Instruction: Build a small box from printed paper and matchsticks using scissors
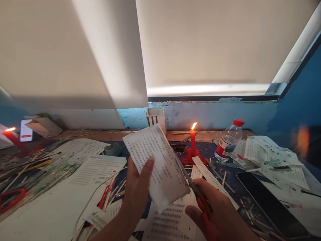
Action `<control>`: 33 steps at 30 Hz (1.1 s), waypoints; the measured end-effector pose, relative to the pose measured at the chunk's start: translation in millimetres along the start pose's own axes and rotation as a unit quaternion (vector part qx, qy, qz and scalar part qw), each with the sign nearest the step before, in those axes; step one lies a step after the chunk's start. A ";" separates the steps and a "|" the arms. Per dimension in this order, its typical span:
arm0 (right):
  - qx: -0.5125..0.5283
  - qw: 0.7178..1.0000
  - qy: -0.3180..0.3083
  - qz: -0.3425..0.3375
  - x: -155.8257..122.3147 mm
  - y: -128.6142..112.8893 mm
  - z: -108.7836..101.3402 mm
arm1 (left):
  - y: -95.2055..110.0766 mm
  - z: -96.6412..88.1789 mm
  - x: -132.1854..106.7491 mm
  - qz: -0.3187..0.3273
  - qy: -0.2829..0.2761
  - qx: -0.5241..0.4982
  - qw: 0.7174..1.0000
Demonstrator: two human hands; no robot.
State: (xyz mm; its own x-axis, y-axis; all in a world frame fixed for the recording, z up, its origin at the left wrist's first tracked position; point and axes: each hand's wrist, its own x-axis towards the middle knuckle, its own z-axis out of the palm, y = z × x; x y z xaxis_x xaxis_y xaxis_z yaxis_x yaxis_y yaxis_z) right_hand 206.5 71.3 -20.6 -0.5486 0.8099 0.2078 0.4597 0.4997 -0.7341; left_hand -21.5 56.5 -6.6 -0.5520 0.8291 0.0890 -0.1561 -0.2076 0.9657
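My left hand (pixel 136 189) pinches a printed sheet of paper (pixel 156 164), thumb on its front, and holds it up tilted over the table. My right hand (pixel 215 214) is closed round red-handled scissors (pixel 198 197); their blades run along the paper's right edge, near its lower corner. More printed sheets (pixel 170 221) lie flat under both hands. Just behind the paper a lit red candle (pixel 192 139) stands in a pool of red wax.
A plastic bottle (pixel 229 140) with a red cap stands right of the candle. A dark phone (pixel 269 201) lies at the right among paper scraps. Papers, sticks and another lit candle (pixel 11 135) crowd the left. A striped box (pixel 156 117) sits against the wall.
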 end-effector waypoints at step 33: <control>-0.022 0.998 0.006 -0.052 -4.8 16.9 4.7 | -2.7 9.4 -14.7 -0.004 -0.024 0.122 0.992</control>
State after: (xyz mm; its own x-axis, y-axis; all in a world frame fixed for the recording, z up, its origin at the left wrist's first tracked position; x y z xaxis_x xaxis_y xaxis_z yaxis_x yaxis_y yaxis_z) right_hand 213.7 74.4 -37.0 -0.5864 0.7568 0.2889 0.4318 0.5938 -0.6790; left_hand -5.3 49.8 -8.2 -0.5105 0.8554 0.0876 0.0462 -0.0744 0.9962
